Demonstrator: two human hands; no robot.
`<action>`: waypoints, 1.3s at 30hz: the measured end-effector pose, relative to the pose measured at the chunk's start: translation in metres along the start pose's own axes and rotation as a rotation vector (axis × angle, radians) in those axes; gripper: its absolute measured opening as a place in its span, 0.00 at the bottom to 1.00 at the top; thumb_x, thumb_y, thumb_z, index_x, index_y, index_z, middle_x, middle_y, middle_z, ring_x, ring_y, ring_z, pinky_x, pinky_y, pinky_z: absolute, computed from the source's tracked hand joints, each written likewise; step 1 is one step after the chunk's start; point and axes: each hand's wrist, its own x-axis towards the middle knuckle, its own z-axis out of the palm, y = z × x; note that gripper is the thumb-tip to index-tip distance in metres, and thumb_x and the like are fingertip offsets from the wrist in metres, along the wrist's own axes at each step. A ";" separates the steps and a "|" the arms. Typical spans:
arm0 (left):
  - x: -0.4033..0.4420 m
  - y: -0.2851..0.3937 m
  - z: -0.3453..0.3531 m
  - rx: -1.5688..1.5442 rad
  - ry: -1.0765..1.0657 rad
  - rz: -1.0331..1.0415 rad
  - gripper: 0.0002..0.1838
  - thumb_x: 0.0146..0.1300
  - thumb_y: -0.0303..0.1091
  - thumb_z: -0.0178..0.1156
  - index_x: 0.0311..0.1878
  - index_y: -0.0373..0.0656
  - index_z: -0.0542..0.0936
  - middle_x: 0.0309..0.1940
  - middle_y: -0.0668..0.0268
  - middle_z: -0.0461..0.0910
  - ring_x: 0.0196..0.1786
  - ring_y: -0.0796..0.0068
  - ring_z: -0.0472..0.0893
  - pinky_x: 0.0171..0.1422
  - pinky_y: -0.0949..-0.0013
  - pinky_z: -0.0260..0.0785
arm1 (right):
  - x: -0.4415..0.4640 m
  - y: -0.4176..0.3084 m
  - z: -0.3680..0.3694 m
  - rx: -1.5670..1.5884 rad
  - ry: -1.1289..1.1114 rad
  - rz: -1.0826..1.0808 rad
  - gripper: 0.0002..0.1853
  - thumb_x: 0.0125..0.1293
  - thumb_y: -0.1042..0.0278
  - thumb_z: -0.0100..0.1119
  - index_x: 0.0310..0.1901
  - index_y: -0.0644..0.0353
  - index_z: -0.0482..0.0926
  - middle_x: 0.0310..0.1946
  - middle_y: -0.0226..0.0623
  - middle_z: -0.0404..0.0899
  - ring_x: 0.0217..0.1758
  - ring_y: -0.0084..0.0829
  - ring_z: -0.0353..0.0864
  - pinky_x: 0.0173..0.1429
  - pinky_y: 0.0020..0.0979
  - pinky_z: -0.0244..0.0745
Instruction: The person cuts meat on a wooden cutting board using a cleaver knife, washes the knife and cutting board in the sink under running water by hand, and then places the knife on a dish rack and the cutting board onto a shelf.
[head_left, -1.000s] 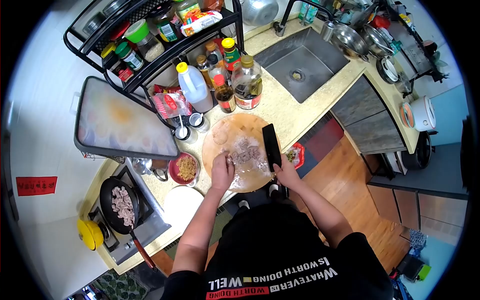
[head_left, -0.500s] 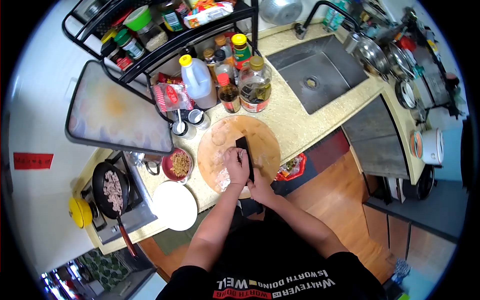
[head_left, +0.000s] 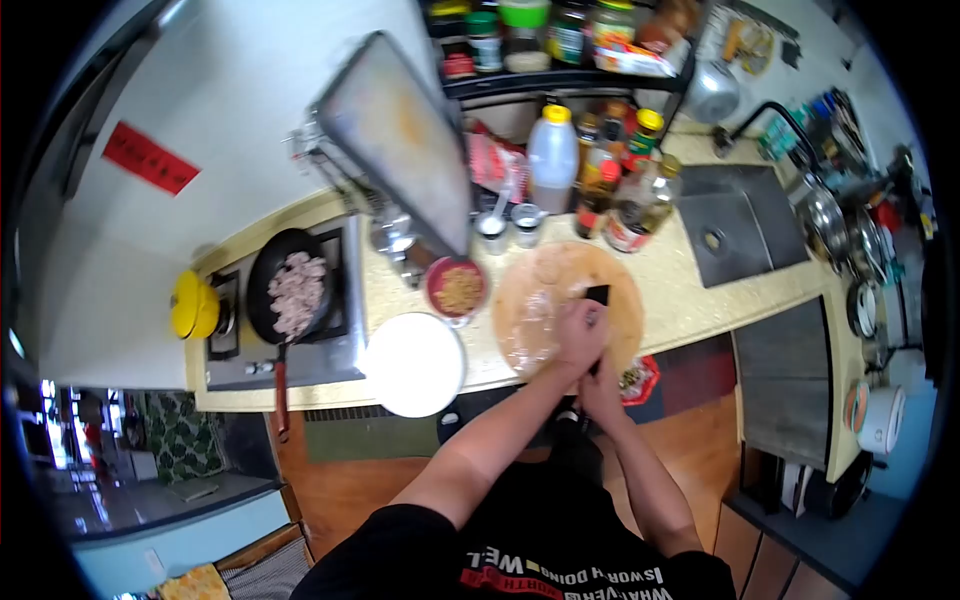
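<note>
A kitchen knife (head_left: 598, 294) with a dark, broad blade is held over the round wooden cutting board (head_left: 530, 262). My right hand (head_left: 601, 394) grips its handle end at the board's near edge. Against the blade, my left hand (head_left: 581, 332) is closed, with its fingers partly hidden and blurred. Clear, shiny wet-looking or plastic patches (head_left: 533, 325) show on the board left of my hands. Beside the board stand a red bowl of minced food (head_left: 459, 290) and a white round plate or lid (head_left: 415, 364).
Pale meat pieces (head_left: 298, 292) lie in a black frying pan (head_left: 262, 285) on the stove, near a yellow pot (head_left: 194, 306). Bottles, including a white jug (head_left: 552, 160), line the back. A sink (head_left: 742, 225) is at right; a red container (head_left: 640, 381) sits below the counter edge.
My view has turned left, so the counter appears shifted right and more of the stove shows. Both hands stay at the knife, the left one now covering more of the blade.
</note>
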 end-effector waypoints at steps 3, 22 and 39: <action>0.005 0.016 -0.065 -0.066 0.043 -0.035 0.05 0.60 0.30 0.66 0.35 0.39 0.83 0.34 0.57 0.80 0.40 0.60 0.80 0.46 0.61 0.73 | -0.025 -0.048 0.049 -0.006 -0.011 0.037 0.14 0.72 0.77 0.50 0.58 0.64 0.65 0.36 0.46 0.80 0.18 0.29 0.78 0.19 0.32 0.72; 0.123 -0.166 -0.607 0.510 0.264 -0.033 0.17 0.69 0.40 0.63 0.50 0.33 0.84 0.41 0.51 0.86 0.47 0.55 0.86 0.55 0.61 0.76 | -0.054 -0.153 0.410 0.002 -0.282 -0.102 0.15 0.69 0.71 0.55 0.53 0.65 0.66 0.26 0.51 0.79 0.23 0.44 0.82 0.31 0.45 0.78; -0.057 -0.002 -0.291 0.127 -0.671 0.056 0.17 0.64 0.31 0.67 0.54 0.35 0.82 0.48 0.54 0.85 0.53 0.62 0.83 0.61 0.63 0.73 | -0.151 0.048 0.029 0.376 0.614 0.355 0.13 0.63 0.68 0.73 0.44 0.61 0.79 0.25 0.30 0.78 0.18 0.20 0.72 0.20 0.27 0.66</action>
